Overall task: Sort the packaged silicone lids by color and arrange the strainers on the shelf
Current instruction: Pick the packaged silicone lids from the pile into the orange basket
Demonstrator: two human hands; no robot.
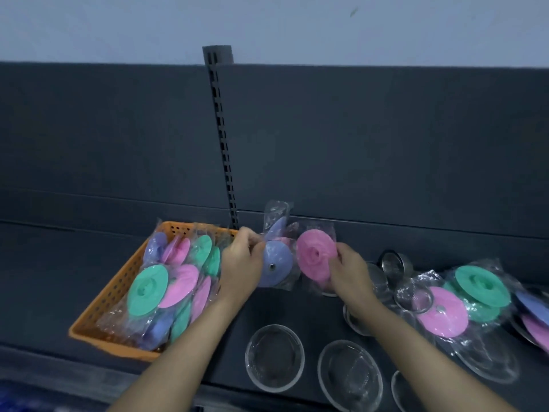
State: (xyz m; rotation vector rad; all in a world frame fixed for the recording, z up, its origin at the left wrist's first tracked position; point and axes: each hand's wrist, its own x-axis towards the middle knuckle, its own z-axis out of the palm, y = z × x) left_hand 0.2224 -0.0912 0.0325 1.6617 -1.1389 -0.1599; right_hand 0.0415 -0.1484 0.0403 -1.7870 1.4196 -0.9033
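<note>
While left hand (pixel 242 260) pinches a crinkly-bagged, round purple silicone lid (pixel 274 267), right hand (pixel 350 273) grips a bagged pink disc lid (pixel 315 254); perforated orange basket (pixel 118 289) at left, round mesh strainers (pixel 274 358) on shelf (pixel 44 278).

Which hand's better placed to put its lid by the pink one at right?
Probably right: the right hand holds a bagged pink silicone lid, nearer the resting pink lid; the left hand holds a purple lid.
</note>
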